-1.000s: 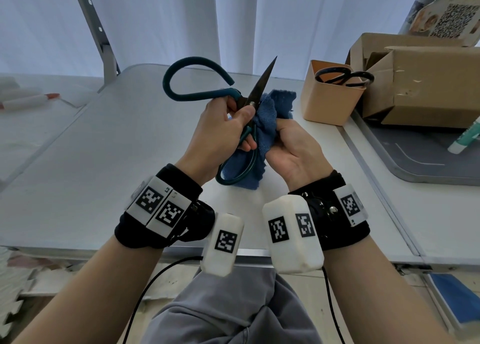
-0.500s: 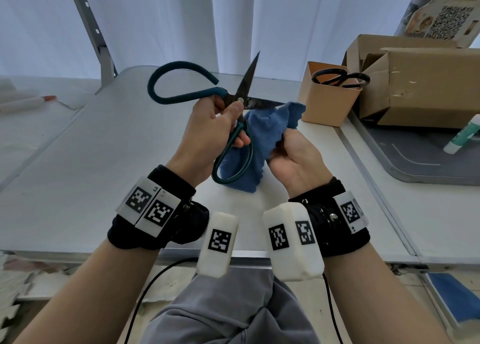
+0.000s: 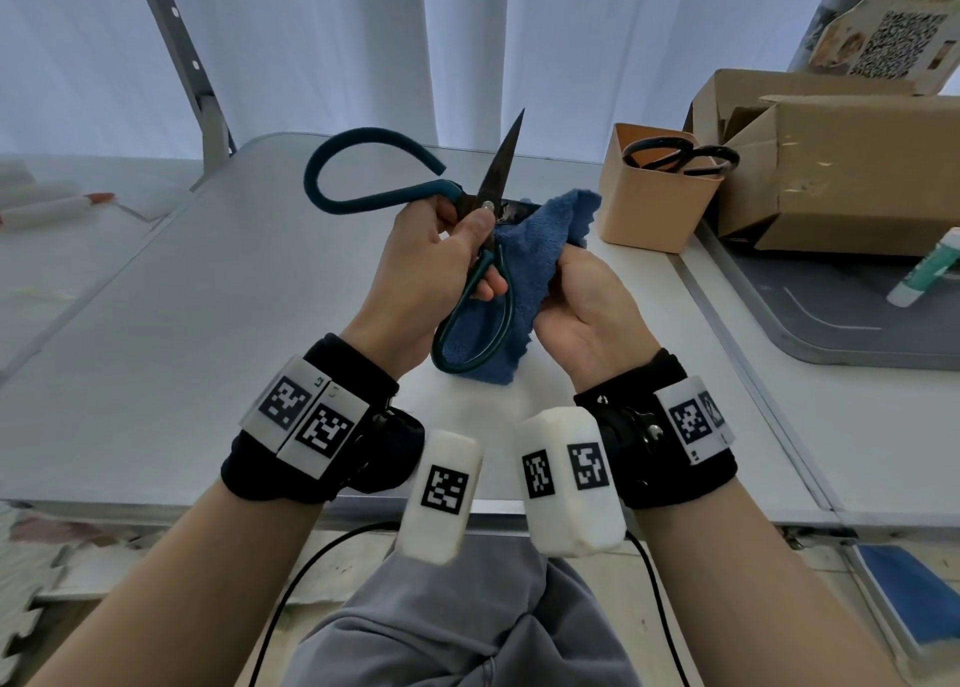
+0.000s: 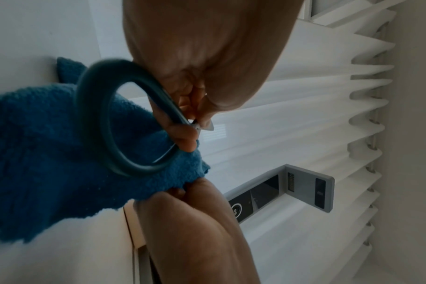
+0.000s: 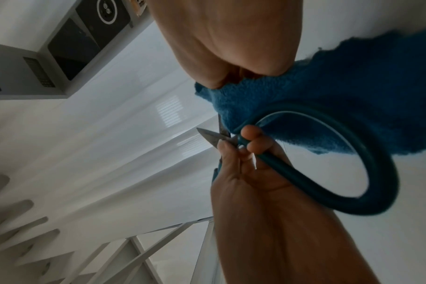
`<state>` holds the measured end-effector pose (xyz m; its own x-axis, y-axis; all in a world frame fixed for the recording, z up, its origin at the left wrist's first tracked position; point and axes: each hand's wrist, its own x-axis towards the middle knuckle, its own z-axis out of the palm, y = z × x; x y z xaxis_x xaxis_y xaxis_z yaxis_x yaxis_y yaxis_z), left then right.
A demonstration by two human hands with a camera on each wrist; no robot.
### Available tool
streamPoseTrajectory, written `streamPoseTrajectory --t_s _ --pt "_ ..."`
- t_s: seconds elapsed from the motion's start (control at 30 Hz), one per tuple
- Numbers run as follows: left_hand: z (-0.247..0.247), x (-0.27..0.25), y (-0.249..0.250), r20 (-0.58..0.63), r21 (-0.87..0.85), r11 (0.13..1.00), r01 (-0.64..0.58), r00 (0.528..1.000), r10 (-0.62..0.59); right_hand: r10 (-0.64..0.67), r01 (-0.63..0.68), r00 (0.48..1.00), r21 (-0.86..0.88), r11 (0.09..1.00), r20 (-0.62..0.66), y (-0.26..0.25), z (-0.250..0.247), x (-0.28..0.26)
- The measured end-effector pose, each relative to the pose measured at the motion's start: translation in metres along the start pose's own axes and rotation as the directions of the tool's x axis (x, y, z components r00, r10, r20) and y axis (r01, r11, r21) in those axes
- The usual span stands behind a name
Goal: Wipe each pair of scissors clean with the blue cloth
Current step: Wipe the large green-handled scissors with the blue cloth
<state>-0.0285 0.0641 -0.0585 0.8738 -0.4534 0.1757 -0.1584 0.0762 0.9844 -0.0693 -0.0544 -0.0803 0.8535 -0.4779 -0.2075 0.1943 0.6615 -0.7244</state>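
Large teal-handled scissors (image 3: 363, 187) are held up over the table with their blades spread wide. One blade (image 3: 501, 159) points up and away; the other lies to the right, its far end wrapped in the blue cloth (image 3: 540, 239). My left hand (image 3: 441, 265) grips the scissors at the pivot, thumb on the screw. My right hand (image 3: 587, 302) pinches the cloth around the lower blade. The lower handle loop (image 4: 105, 119) shows against the cloth (image 4: 49, 153) in the left wrist view, and the loop (image 5: 353, 173) with the cloth (image 5: 316, 100) in the right wrist view.
A tan cup (image 3: 654, 203) holding black-handled scissors (image 3: 680, 154) stands at the back right, next to a cardboard box (image 3: 852, 167). A grey tray (image 3: 857, 323) with a glue stick (image 3: 930, 271) lies to the right. White tubes (image 3: 47, 203) lie far left.
The scissors' blades have spread wide apart. The cloth and my right hand have moved from the pivot area out along the lower blade to the right.
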Motion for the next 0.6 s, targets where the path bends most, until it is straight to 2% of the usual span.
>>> streamPoseTrajectory --t_s 0.33,0.5,0.6 --pt "-0.0006 0.001 -0.0006 0.015 0.007 1.0 0.0 1.0 0.0 -0.041 0.039 0.998 -0.037 0.999 -0.057 -0.0034 -0.0025 0.0055" --pt "-0.0012 0.0022 -0.0028 0.023 0.019 1.0 -0.005 1.0 0.005 -0.043 0.043 0.999 -0.041 0.998 -0.004 -0.0054 -0.0034 0.003" --pt "-0.0004 0.0026 -0.0037 0.033 0.005 1.0 0.002 0.999 -0.002 -0.03 0.028 0.999 -0.049 0.998 -0.041 -0.0032 -0.0018 0.0045"
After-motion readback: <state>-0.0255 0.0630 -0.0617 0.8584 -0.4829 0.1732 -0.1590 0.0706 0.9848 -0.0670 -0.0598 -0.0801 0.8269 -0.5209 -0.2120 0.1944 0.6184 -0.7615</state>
